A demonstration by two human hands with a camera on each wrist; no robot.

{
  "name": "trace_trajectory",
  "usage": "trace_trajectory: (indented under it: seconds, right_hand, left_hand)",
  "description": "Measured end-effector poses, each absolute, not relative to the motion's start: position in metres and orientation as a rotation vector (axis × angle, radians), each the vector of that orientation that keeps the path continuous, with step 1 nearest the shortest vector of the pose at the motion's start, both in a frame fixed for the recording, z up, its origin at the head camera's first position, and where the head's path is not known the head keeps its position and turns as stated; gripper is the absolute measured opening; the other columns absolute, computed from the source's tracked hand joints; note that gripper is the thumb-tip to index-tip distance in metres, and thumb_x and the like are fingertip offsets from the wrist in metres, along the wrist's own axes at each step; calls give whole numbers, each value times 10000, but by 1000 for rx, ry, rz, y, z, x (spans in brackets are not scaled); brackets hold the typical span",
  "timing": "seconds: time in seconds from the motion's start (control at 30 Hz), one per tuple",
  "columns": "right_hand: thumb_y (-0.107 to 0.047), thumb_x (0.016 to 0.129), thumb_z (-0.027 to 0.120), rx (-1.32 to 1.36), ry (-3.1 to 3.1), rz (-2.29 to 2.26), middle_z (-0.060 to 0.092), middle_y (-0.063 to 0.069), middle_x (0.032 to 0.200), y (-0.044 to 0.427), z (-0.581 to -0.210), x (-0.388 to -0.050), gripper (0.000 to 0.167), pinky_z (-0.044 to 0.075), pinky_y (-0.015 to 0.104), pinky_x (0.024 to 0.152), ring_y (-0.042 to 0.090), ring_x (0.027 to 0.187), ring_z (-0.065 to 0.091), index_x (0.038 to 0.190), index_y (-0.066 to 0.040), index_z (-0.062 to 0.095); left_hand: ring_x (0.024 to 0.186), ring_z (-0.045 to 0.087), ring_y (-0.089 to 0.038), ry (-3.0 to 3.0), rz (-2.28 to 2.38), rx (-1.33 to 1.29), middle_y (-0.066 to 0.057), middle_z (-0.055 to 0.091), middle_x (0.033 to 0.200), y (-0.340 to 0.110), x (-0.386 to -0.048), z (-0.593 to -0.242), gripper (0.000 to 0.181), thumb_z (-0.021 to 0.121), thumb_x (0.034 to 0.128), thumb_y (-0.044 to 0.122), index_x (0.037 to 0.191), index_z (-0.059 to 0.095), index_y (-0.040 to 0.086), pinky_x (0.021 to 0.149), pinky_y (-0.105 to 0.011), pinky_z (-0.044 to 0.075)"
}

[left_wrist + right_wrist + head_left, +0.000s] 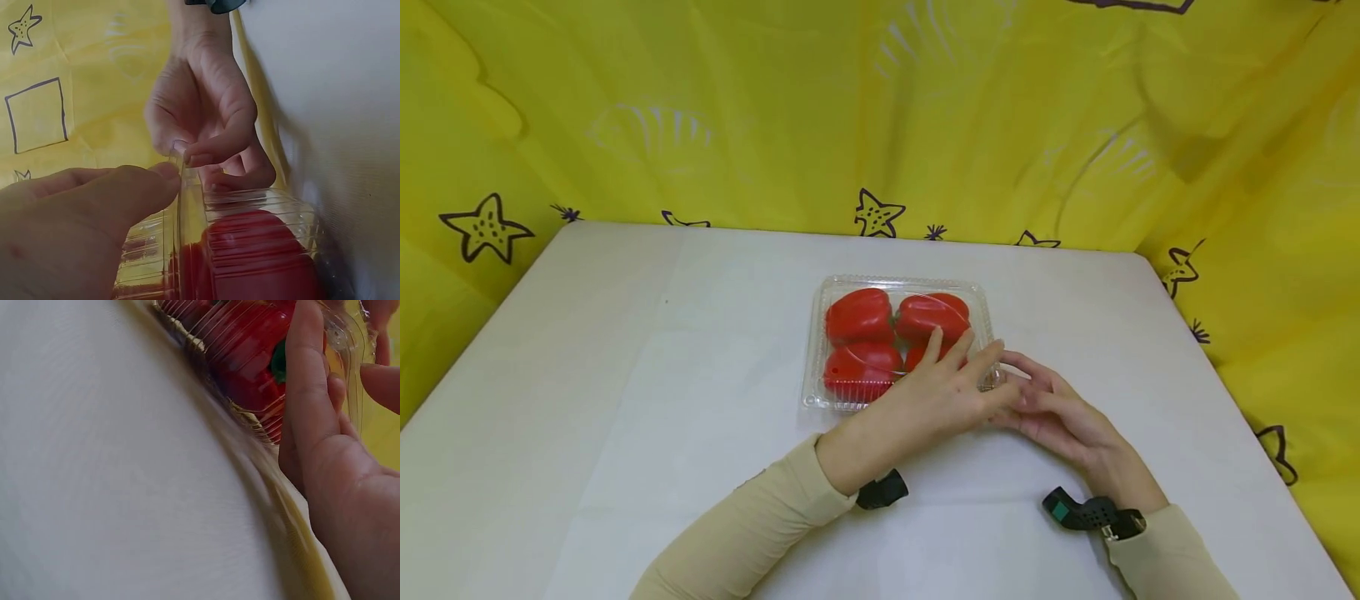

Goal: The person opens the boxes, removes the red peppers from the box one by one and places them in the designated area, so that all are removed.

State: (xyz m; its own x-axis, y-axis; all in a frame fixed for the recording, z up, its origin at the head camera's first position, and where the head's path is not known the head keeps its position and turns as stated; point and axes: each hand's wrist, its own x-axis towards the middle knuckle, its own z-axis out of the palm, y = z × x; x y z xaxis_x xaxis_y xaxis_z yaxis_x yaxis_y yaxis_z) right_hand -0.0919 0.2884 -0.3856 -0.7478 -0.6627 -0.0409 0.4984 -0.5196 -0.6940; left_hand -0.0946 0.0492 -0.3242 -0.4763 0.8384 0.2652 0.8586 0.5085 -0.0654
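Observation:
A clear plastic clamshell container lies on the table, holding several red bell peppers with its lid over them. My left hand reaches across the near side, its fingers spread over the lid. In the left wrist view, the left thumb touches the container's rim. At the near right corner, my right hand pinches the rim between thumb and index finger; its other fingers bend beside the container wall. A green stem shows through the plastic in the right wrist view.
A white-covered table surrounds the container. Yellow cloth with drawn stars hangs behind and at both sides. Black wrist devices sit at the left cuff and the right cuff.

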Motion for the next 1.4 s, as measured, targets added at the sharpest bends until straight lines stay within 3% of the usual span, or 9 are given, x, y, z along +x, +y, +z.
trace_trajectory:
  seconds: [0.13, 0.27, 0.47, 0.57, 0.83, 0.97, 1.1, 1.27, 1.4]
  right_hand:
    - [168, 960, 269, -291, 944, -2245, 531, 67, 1371, 287, -384, -92, 607, 495, 360, 1061, 200, 1180, 575, 1462, -143, 407]
    - [190, 955, 271, -299, 943, -2243, 547, 62, 1352, 287, -384, -91, 608, 511, 302, 1007, 176, 1144, 581, 1445, -141, 411]
    - [196, 953, 247, -357, 901, -2226, 507, 77, 1441, 286, -384, -92, 633, 463, 359, 1101, 206, 1265, 554, 1483, -124, 379]
    - [187, 957, 261, -374, 966, -2205, 497, 70, 1446, 285, -379, -92, 621, 482, 325, 1078, 189, 1241, 561, 1489, -116, 365]
    - [165, 963, 355, -369, 1247, -2140, 564, 30, 1318, 281, -366, -90, 562, 544, 245, 928, 131, 1049, 605, 1445, -124, 365]
    - [144, 963, 406, -353, 1379, -2095, 596, 4, 1232, 280, -361, -90, 553, 557, 238, 888, 119, 962, 611, 1441, -129, 345]
    - [109, 970, 453, -298, 1488, -2043, 591, 9, 1228, 281, -356, -90, 534, 563, 261, 918, 122, 1008, 625, 1444, -105, 327]
    - [23, 998, 483, -245, 1657, -1949, 559, 16, 1337, 282, -351, -88, 537, 548, 297, 980, 126, 1123, 626, 1486, -33, 267]
    - [-45, 1004, 518, -197, 1828, -1885, 580, 10, 1295, 283, -348, -85, 516, 560, 271, 944, 130, 1088, 631, 1470, -15, 299]
  left_hand:
    - [1340, 498, -426, -2453, -30, -1442, -117, 486, 1462, 49, -94, -325, 291, 574, 1006, 276, 1291, 562, 334, 1056, -640, 426]
    - [1352, 491, -422, -2430, 109, -1461, -127, 480, 1487, 50, -93, -324, 356, 578, 1005, 229, 1342, 553, 340, 1048, -641, 431]
    - [1321, 534, -407, -2324, 262, -1449, -115, 514, 1485, 55, -91, -326, 230, 505, 1039, 235, 1252, 592, 234, 986, -651, 469]
    - [1300, 555, -404, -2278, 294, -1424, -110, 526, 1480, 56, -90, -329, 188, 464, 1055, 248, 1175, 596, 190, 963, -658, 479]
    - [1274, 584, -378, -2198, 347, -1388, -80, 558, 1448, 55, -90, -329, 286, 448, 1055, 215, 1276, 613, 142, 945, -624, 508]
    - [1256, 603, -361, -2172, 317, -1359, -77, 578, 1422, 56, -90, -326, 241, 486, 1043, 216, 1222, 621, 126, 927, -600, 526]
    - [1279, 583, -368, -2209, 296, -1360, -54, 578, 1421, 55, -89, -327, 232, 481, 1046, 211, 1213, 624, 136, 958, -610, 507]
    - [1343, 524, -366, -2293, 260, -1380, -28, 513, 1496, 54, -88, -325, 261, 513, 1037, 209, 1282, 594, 170, 1026, -610, 466]
    - [1353, 515, -364, -2315, 215, -1391, -12, 504, 1501, 53, -88, -323, 271, 536, 1027, 229, 1292, 581, 194, 1042, -603, 455]
